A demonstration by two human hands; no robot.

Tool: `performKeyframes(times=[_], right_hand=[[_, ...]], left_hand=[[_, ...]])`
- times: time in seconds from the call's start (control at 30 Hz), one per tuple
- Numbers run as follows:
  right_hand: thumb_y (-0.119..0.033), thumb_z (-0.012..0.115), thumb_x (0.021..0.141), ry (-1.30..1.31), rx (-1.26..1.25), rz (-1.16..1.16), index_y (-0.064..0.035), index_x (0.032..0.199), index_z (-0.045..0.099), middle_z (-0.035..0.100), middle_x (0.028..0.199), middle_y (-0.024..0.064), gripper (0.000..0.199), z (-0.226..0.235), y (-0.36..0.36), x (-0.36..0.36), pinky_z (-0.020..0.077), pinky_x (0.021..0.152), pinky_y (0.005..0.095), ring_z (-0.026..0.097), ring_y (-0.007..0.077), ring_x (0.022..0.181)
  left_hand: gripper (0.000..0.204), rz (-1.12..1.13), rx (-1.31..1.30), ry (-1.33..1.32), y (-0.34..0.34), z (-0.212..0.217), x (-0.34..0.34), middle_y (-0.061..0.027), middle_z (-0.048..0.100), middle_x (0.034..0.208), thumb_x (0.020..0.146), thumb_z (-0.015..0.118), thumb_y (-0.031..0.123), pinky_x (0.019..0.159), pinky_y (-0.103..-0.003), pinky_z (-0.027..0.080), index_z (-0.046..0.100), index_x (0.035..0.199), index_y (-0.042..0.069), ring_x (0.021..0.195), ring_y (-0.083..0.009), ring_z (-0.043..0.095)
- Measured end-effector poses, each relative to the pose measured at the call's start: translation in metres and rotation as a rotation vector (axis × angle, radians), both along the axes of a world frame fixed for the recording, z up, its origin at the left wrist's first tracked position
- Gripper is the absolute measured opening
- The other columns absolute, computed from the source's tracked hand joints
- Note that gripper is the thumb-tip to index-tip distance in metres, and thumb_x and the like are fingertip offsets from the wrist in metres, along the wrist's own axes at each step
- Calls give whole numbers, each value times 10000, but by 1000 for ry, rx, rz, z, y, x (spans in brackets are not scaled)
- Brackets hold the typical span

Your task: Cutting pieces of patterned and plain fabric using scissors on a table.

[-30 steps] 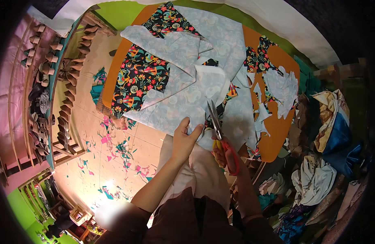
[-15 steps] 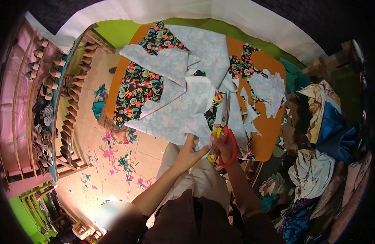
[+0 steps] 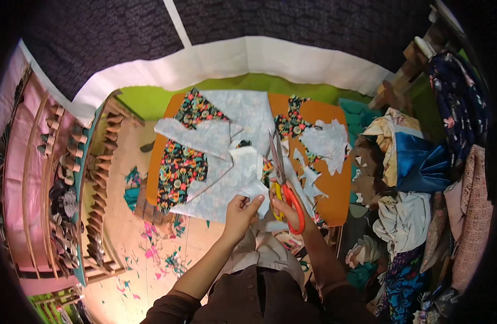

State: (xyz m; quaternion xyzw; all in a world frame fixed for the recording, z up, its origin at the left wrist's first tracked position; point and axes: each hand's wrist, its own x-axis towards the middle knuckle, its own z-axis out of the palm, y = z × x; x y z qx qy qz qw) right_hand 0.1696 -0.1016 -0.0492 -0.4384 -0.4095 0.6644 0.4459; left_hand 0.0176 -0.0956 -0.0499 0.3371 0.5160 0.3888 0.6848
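My left hand pinches the near edge of a large piece of floral fabric, its pale underside facing up. My right hand holds scissors with red and yellow handles. Their blades point away from me, a little apart, just to the right of the fabric my left hand grips. Folded parts of the cloth show a black print with bright flowers. Beneath it all lies an orange tabletop. Irregular pale offcuts are strewn over its right side.
At the left, racks hold rows of shoe lasts. Coloured scraps litter the tiled floor. On the right are heaped fabrics, among them a blue satin cloth and a white cloth. A white-edged dark covering hangs beyond the table.
The view has tilted up, so the table sits lower in the picture. The scissor blades have parted slightly and now lean left. My left hand still pinches the fabric.
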Motion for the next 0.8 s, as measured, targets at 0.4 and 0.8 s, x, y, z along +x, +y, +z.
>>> performKeyframes(times=[0.4,0.8], right_hand=[[-416,512,809,239,-314,-144,-45,1054,401,380,798,7,458,64,-13,-17,364,609,137,403,65,699],[-702,570,577,-82,355,-107,-1,1264,198,345,854,10,1049,42,11,-31,330,583,194,345,83,657]], left_hand=[[159,91,458,81,60,68,2,-29,572,778,828,555,133,595,-213,386,569,883,-16,678,-64,481],[134,226,959,292,89,89,25,36,441,588,860,505,123,418,-193,274,508,788,10,478,-30,358]])
